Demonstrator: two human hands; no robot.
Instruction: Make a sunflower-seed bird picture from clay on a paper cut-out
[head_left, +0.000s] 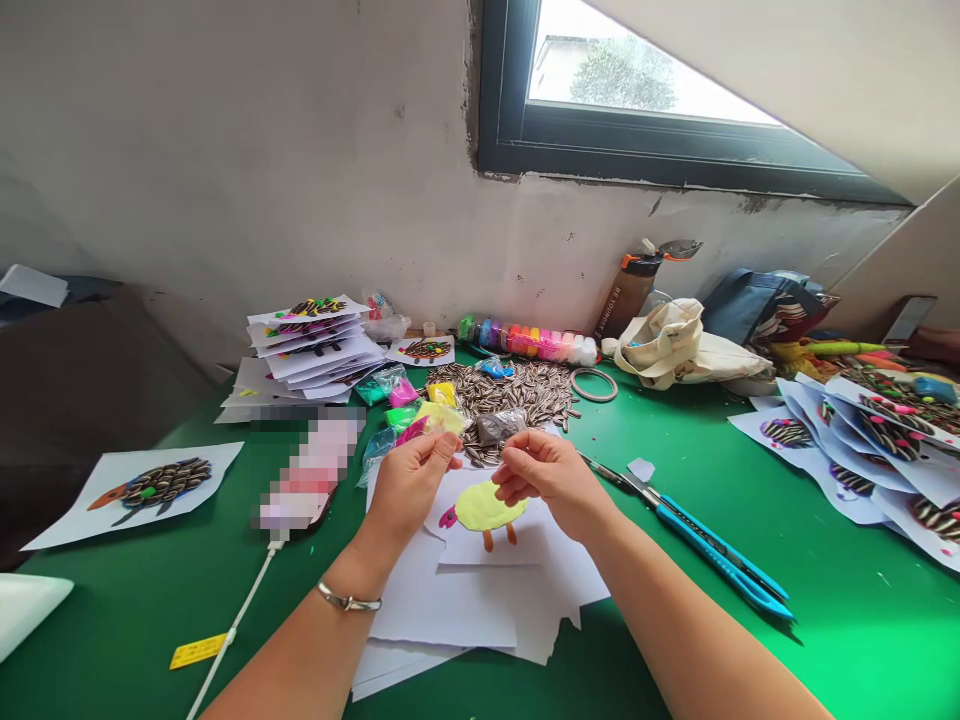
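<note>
My left hand (411, 482) and my right hand (551, 478) are raised close together above a white card (491, 555). On the card is a flat clay animal with a pale yellow-green body (474, 508), a magenta head (448, 517) and orange legs (488, 540). The left thumb and forefinger are pinched; the right fingers are curled in against the thumb. Anything held in either hand is too small or hidden to make out. Behind them lies a heap of striped sunflower seeds (536, 390), with clay packets, including a grey one (501, 427), on and beside it.
White paper sheets (442, 610) lie under the card. Left are a stack of decorated cards (322, 370), a seed-covered card (157, 490) and a blurred-out device (311, 475) on a white cable (244, 600). Right are a long blue-handled tool (720, 550), more cards (847, 450) and a cloth bag (660, 350).
</note>
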